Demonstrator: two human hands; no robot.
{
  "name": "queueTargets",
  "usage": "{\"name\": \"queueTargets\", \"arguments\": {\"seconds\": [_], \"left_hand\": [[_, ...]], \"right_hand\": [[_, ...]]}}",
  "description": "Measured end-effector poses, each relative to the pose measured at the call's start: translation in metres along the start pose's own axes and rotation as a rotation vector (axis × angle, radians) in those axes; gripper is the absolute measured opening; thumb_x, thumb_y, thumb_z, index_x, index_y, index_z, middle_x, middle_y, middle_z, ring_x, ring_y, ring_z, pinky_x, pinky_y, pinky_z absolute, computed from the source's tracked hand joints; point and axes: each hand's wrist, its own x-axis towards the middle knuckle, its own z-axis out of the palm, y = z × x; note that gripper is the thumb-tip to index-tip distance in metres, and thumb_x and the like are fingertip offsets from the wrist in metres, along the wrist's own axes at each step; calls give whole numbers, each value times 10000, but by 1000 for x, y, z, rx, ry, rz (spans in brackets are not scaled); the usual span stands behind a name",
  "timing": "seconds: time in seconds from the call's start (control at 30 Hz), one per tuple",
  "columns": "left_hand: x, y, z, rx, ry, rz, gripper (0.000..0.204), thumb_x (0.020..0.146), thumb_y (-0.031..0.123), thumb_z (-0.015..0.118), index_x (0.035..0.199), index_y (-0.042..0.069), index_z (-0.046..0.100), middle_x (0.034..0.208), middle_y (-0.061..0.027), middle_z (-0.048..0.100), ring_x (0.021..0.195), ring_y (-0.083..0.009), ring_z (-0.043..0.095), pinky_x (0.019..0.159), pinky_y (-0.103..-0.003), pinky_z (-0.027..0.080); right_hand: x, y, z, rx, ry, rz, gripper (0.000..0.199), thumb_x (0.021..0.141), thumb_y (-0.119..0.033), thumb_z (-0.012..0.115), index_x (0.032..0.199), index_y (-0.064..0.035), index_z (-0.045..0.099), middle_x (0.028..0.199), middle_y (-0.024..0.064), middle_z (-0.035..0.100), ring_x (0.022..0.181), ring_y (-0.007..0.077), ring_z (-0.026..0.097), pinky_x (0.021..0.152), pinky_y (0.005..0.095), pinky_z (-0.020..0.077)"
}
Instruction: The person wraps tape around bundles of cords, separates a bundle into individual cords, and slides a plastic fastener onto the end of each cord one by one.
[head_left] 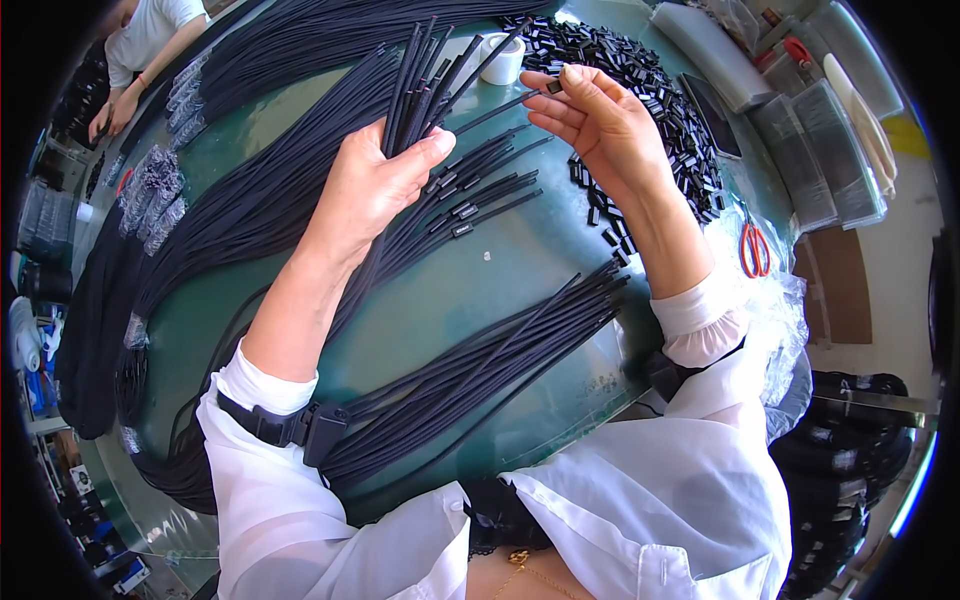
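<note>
My left hand (380, 180) is closed around a bunch of black cords (412, 95), their ends sticking up past the thumb. One cord stretches from this bunch toward my right hand (615, 125). Between its thumb and index finger, my right hand pinches a small black rectangular sleeve (556, 87) at that cord's tip; whether the cord is inside the sleeve I cannot tell. Its other fingers are spread. Below my left hand, several cords on the table carry similar sleeves (461, 229) near their ends. Just beyond my right hand lies a heap of loose black sleeves (655, 100).
Another bundle of black cords (490, 350) lies nearer me on the green table (530, 265). A white tape roll (503, 60), red-handled scissors (754, 250) and clear plastic packs (820, 150) lie around. Tied cord hanks (160, 200) fill the left. A co-worker's hand (123, 108) shows far left.
</note>
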Motion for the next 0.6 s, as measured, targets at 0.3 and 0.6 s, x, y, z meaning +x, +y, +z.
{"name": "queueTargets", "arguments": {"seconds": [0.3,0.6], "left_hand": [[-1,4,1,-17,-11,-34,149,844,206,636,840,80,554,579,80,414,484,-4,346,441,-173,271],[0,1,0,-46,-27,-54,152,846,195,630,782,98,533,575,80,405,488,-4,347,440,-178,275]], "right_hand": [[-2,1,3,90,-56,47,145,927,-190,511,960,-52,540,1047,156,622,873,177,653,787,277,534],[-6,3,13,6,-5,-26,148,928,-190,512,966,-49,535,1018,142,633,845,164,650,757,268,535]]}}
